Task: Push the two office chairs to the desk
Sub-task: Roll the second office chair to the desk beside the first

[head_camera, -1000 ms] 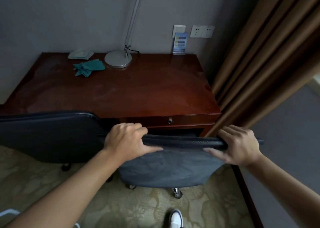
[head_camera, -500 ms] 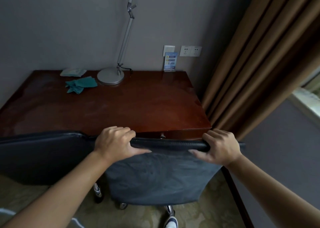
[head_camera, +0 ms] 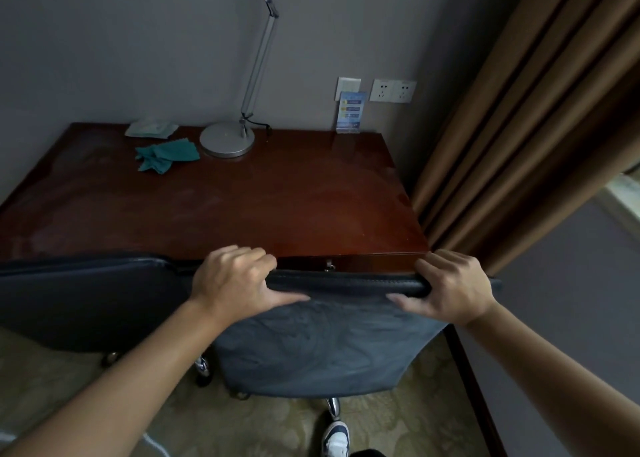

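1. Grip: our left hand (head_camera: 235, 280) and right hand (head_camera: 450, 286) are both clamped on the top edge of the right chair's backrest (head_camera: 322, 345), lower centre of frame. Fingers curl over the far side, thumbs press the near face.
2. Keep both grips level and push evenly; this chair is on casters (head_camera: 333, 406), so we judge uneven pressure will swivel it toward the curtain (head_camera: 519, 127) at right.
3. Backrest top edge sits just below the surface front edge (head_camera: 363, 256), near the drawer key (head_camera: 328, 266). Probably little travel left, so ease in, don't shove, or fingers get pinched against the surface.
4. Second chair (head_camera: 86, 293) is at lower left, its backrest just beside ours, seemingly tucked at the desk already. Touching or not: cannot tell. Steer straight so backrests don't snag.
5. Watch our shoe (head_camera: 335, 437) at bottom centre, close to a caster.
6. On the surface, upper left: lamp base (head_camera: 227, 139), green cloth (head_camera: 168, 152); well apart from the chairs, no risk.
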Available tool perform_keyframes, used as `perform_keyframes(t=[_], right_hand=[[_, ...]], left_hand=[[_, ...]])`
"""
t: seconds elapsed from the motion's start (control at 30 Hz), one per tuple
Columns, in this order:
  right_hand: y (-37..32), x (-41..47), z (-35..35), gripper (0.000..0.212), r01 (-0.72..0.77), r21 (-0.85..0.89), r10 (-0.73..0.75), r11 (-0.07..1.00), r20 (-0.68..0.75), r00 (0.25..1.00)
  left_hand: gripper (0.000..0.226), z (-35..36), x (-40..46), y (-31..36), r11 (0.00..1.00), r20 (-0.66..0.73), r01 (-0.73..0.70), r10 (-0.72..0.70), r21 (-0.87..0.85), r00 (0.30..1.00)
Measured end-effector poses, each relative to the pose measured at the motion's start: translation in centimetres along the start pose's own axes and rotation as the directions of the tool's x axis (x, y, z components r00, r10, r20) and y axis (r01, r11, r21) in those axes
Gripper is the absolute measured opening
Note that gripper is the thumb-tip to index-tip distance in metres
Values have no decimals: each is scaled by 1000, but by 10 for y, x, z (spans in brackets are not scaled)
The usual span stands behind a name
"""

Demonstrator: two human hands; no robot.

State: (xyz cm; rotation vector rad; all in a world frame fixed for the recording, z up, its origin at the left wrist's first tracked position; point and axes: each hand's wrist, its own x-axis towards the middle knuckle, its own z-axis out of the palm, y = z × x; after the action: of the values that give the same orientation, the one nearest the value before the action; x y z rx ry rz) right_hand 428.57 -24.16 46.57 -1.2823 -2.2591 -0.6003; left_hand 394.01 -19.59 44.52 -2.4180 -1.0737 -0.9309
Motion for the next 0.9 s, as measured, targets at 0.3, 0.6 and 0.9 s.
perform_keyframes(t=[0.3,0.6,0.9], right_hand=[[44,12,17,66,35,-41,-37,999,-63,997],[43,28,27,67,-14,-52,9,999,-106,994],[32,37,47,68,21,7,-20,1000,-24,1000]], left_hand=[[74,21,24,11,998,-55,28,-25,56,998],[72,23,45,-14,996,-34,-18,21,86,999],[70,15,16,-13,988,21,65,-69,139,997]])
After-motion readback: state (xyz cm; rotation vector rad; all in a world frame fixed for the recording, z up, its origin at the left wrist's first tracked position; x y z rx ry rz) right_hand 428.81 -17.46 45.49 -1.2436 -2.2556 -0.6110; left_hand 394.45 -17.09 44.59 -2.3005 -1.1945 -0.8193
